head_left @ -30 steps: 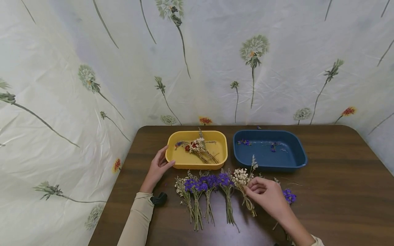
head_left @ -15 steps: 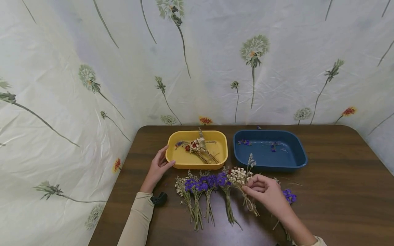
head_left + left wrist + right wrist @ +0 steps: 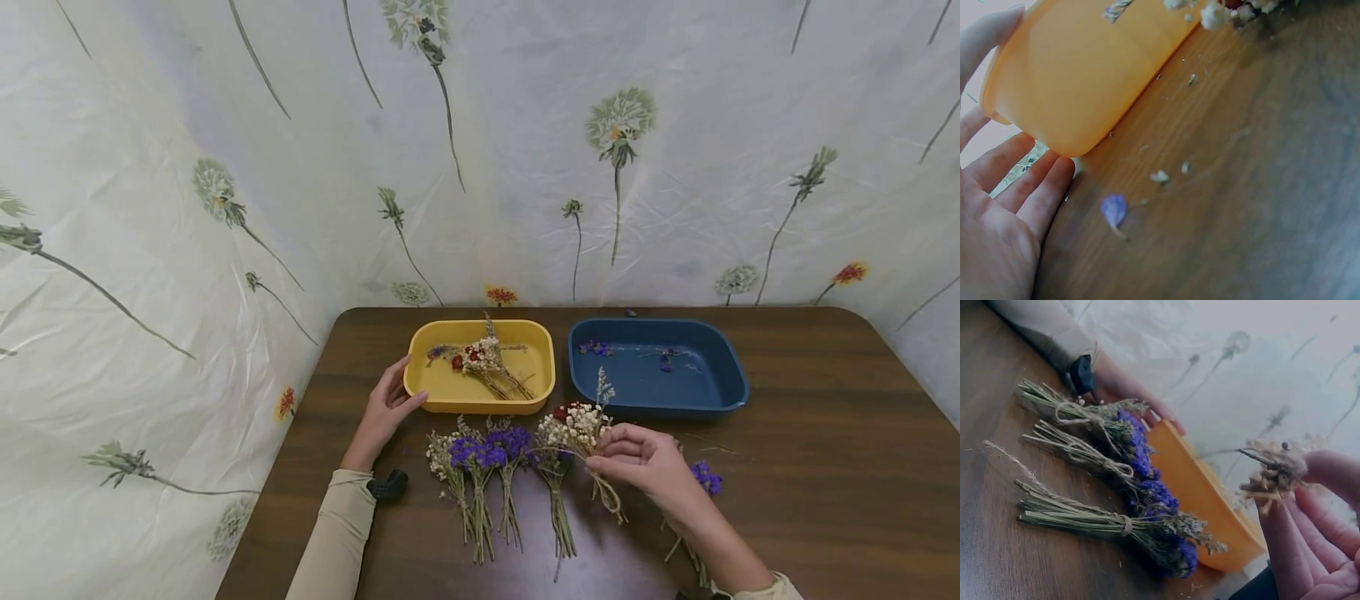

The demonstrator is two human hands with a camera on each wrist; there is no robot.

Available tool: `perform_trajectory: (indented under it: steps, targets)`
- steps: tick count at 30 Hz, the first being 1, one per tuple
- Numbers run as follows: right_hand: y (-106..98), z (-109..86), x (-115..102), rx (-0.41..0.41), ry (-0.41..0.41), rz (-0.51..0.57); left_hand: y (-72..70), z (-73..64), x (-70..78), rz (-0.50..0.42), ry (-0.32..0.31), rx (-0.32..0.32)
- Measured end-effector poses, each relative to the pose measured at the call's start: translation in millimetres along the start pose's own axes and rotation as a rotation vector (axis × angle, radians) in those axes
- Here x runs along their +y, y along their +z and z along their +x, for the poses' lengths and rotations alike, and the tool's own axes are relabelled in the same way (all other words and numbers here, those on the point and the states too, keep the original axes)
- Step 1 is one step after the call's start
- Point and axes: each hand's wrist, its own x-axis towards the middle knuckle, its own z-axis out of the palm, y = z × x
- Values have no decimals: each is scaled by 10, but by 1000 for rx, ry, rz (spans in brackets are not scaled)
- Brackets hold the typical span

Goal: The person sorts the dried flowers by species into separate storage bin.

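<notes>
My right hand [image 3: 648, 467] pinches a small dried bouquet [image 3: 577, 427] of white and dark red flowers, tied with twine. It is tilted above the table, over part of a purple bunch [image 3: 557, 487]. In the right wrist view its stem ends [image 3: 1272, 472] show between thumb and fingers. My left hand [image 3: 381, 412] rests at the left corner of a yellow tray [image 3: 442, 398], thumb at the rim and fairly straight fingers against the outside. Inside the tray lies a white and red bouquet [image 3: 482, 358]. Several tied bunches [image 3: 480, 492] of purple and white flowers lie in front.
A blue tray [image 3: 656, 392] with loose purple bits stands right of the yellow one. Another purple bunch [image 3: 705, 477] lies partly hidden behind my right forearm. A loose purple petal [image 3: 1114, 209] sits near my left hand. A printed sheet [image 3: 517, 167] hangs behind the table.
My right hand has shifted slightly left with the bouquet, which now covers part of the purple bunch beneath; that bunch's stems have shifted slightly. My left hand stays at the tray.
</notes>
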Motion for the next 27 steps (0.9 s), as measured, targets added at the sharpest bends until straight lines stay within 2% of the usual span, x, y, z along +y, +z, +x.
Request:
perform_trajectory:
  steps: [7, 13, 20, 27]
  targets:
    - [14, 32, -9, 37, 31, -25, 1, -24, 5, 0, 27, -7]
    - [-9, 79, -36, 57, 65, -89, -2, -25, 8, 4, 34, -5]
    - [-21, 170, -51, 55, 39, -124, 0, -27, 5, 10, 29, 2]
    - [-43, 337, -161, 35, 73, -186, 0, -24, 10, 5, 29, -1]
